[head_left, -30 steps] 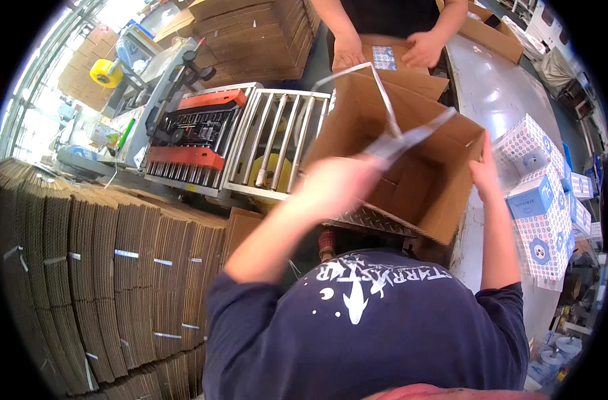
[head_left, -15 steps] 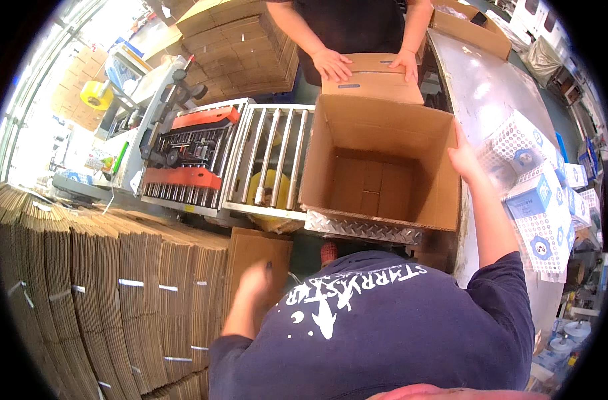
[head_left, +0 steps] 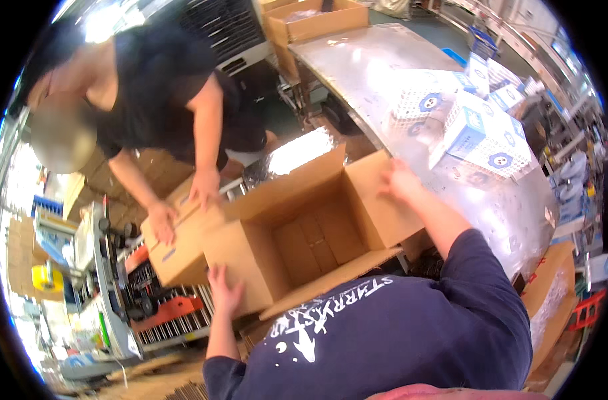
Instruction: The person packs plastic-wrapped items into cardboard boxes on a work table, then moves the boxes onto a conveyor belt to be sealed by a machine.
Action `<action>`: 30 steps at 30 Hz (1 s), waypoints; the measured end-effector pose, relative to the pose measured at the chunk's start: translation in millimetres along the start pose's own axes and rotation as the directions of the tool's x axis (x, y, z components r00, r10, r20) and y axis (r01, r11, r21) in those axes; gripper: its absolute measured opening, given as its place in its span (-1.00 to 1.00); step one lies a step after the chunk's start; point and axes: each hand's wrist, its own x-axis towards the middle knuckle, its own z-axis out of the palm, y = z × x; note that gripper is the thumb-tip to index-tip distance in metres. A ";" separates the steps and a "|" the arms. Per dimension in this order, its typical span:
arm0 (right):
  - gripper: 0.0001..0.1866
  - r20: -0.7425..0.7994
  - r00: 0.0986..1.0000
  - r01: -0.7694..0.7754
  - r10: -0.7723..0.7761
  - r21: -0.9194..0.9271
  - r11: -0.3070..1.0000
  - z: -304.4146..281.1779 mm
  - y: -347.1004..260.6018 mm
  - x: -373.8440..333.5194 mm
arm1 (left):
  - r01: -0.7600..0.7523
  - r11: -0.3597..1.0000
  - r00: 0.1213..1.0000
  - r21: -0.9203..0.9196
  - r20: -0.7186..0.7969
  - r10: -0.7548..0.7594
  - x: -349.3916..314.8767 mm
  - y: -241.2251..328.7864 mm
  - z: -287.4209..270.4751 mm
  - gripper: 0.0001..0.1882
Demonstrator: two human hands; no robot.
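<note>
An empty cardboard box (head_left: 260, 250) stands in front of me with its top open and its flaps spread outward. My left hand (head_left: 225, 290) lies against its left flap (head_left: 236, 265), fingers apart. At the right flap (head_left: 386, 212), my right hand (head_left: 404, 181) rests on the outer part with its fingers stretched out. To the left, a closed cardboard box (head_left: 178, 257) touches or nearly touches the open one. A co-worker's two hands (head_left: 162, 222) press on top of that closed box.
A metal table (head_left: 357, 57) on the right carries several plastic-wrapped white and blue boxes (head_left: 480, 133). A roller conveyor with an orange-sided machine (head_left: 167, 315) lies at the left. Another open carton (head_left: 327, 20) stands at the far end.
The view has swung round. The open box's flaps now spread outward. My left hand has come from beside the cardboard stack to the left flap. The co-worker and closed box have shifted left.
</note>
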 end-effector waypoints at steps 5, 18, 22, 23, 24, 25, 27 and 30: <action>0.16 0.127 0.975 0.114 -0.180 0.409 0.905 84.4 -40.0 -4.0 | 0.275 0.854 0.957 -0.442 0.211 -0.200 1.1 -10.0 98.2 0.12; -0.54 -0.750 0.662 0.176 0.001 0.157 0.972 -185.3 252.3 125.6 | 0.333 0.753 0.871 -0.567 0.491 -0.015 44.1 144.7 131.5 0.00; -0.41 -0.632 0.760 -0.131 0.151 0.079 0.988 -181.4 300.6 163.9 | 0.280 0.948 0.681 0.150 0.665 -0.307 60.7 192.3 66.0 -0.04; -0.38 -0.423 0.870 -0.211 0.254 0.146 0.967 -176.8 308.7 162.9 | 0.286 0.941 0.679 0.178 0.655 -0.331 74.5 216.9 42.8 -0.04; -0.40 -0.413 0.891 -0.179 0.189 0.063 0.982 -171.9 324.0 169.3 | 0.060 0.916 0.525 0.398 0.768 -0.368 98.9 248.5 22.5 -0.12; -0.40 -0.406 0.893 -0.179 0.194 0.074 0.981 -173.7 325.0 164.8 | -0.201 0.824 0.348 0.530 0.825 -0.446 119.5 270.2 12.7 -0.17; -0.41 -0.214 0.971 -0.061 0.106 0.207 0.976 -173.2 314.1 138.4 | -0.357 0.732 0.408 0.581 0.801 -0.438 151.9 280.8 12.2 -0.29; -0.39 -0.192 0.981 0.060 -0.029 0.155 0.986 -155.2 298.0 85.2 | -0.460 0.888 0.737 -0.017 0.550 0.393 189.5 409.7 -12.0 -0.39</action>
